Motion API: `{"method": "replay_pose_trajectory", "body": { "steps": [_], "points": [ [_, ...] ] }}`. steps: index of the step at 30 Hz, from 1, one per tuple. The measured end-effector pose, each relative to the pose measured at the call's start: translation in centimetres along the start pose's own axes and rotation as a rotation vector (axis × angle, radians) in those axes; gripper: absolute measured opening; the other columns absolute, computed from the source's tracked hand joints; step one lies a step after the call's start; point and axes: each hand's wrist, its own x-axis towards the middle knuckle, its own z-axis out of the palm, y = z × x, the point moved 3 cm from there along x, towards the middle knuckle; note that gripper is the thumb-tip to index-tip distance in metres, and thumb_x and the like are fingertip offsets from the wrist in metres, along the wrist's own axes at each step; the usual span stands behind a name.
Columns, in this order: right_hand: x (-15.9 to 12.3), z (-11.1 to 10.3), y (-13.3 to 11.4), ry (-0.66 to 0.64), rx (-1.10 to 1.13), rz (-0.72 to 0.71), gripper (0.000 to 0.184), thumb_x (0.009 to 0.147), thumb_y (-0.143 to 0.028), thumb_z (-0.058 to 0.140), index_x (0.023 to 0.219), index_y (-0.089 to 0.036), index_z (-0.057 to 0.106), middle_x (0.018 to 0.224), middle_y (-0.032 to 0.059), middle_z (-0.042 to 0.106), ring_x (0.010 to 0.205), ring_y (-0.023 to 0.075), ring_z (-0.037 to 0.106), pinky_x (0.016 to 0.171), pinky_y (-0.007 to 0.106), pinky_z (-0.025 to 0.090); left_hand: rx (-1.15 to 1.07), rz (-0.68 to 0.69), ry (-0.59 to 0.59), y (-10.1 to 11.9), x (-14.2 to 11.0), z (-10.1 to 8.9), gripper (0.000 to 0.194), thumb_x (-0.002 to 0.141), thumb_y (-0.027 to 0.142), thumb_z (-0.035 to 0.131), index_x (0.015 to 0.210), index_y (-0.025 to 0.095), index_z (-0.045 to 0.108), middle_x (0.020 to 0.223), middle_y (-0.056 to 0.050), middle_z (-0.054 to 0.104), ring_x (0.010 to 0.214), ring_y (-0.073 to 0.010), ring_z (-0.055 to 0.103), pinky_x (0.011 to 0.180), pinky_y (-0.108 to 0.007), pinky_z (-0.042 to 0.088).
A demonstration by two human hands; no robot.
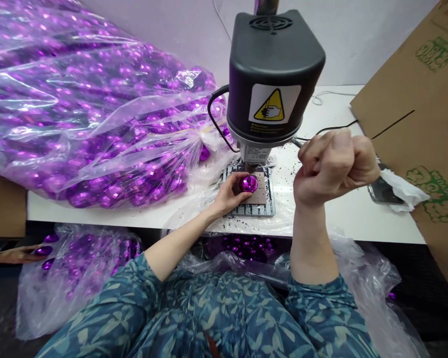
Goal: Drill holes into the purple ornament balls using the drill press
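Between the thumb and fingers of my left hand (229, 195) is a shiny purple faceted ball (250, 183). It rests on a small square board (260, 195) on the slotted metal base (271, 209) of a drill press (274, 64). The drill's chuck (251, 168) is right over the ball; whether a bit touches it is hidden. To the right of the machine, my right hand (338, 166) is closed in a fist around the end of the drill press lever (297, 142). Most of that lever is covered by the fingers.
A big clear bag of purple balls (97, 114) fills the left of the white table (343, 219). Dark shavings surround the base. On the right are a phone (384, 191), a tissue (406, 189) and cardboard boxes (425, 114). Another person's hand (18, 255) reaches in at lower left beside more bagged balls.
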Motion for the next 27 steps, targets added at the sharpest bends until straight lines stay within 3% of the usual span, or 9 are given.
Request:
{"method": "replay_pose_trajectory", "body": {
  "steps": [6,14,21,27],
  "points": [
    [-0.5,-0.3,0.7,0.009,0.07,-0.134,0.05,0.096,-0.022,0.053,0.064,-0.016,0.015,0.048,-0.0057,0.016,0.039,-0.002,0.023,0.039,0.015,0.023,-0.005,-0.021,0.003,-0.1,0.0,0.0,0.055,0.083,0.031,0.086,0.13,0.021,0.06,0.131,-0.012,0.069,0.12,-0.0277,0.069,0.108,-0.047,0.056],
    [-1.8,-0.9,0.9,0.058,0.073,-0.144,0.044,0.092,-0.017,0.054,0.061,-0.015,0.022,0.046,-0.0056,0.016,0.038,0.0009,0.027,0.04,0.018,0.029,-0.027,-0.033,0.017,0.1,0.0,0.0,0.056,0.082,0.036,0.087,0.129,0.02,0.061,0.129,-0.012,0.071,0.118,-0.0278,0.07,0.106,-0.046,0.057],
    [-1.9,-1.1,1.4,0.01,0.074,-0.279,0.041,0.09,-0.015,0.051,0.064,-0.017,0.02,0.044,-0.0068,0.016,0.035,0.0017,0.019,0.036,0.019,0.024,-0.034,-0.01,0.014,0.1,0.0,0.1,0.056,0.083,0.039,0.086,0.129,0.02,0.06,0.128,-0.013,0.07,0.117,-0.0275,0.071,0.104,-0.045,0.057],
    [-2.7,-1.5,1.4,-0.045,0.094,-0.299,0.04,0.088,-0.011,0.049,0.06,-0.017,0.021,0.042,-0.0072,0.02,0.034,0.0026,0.026,0.035,0.02,0.029,-0.056,0.004,0.018,0.2,0.0,0.3,0.056,0.084,0.041,0.086,0.128,0.02,0.058,0.128,-0.013,0.071,0.115,-0.0267,0.072,0.101,-0.044,0.059]
  ]
}}
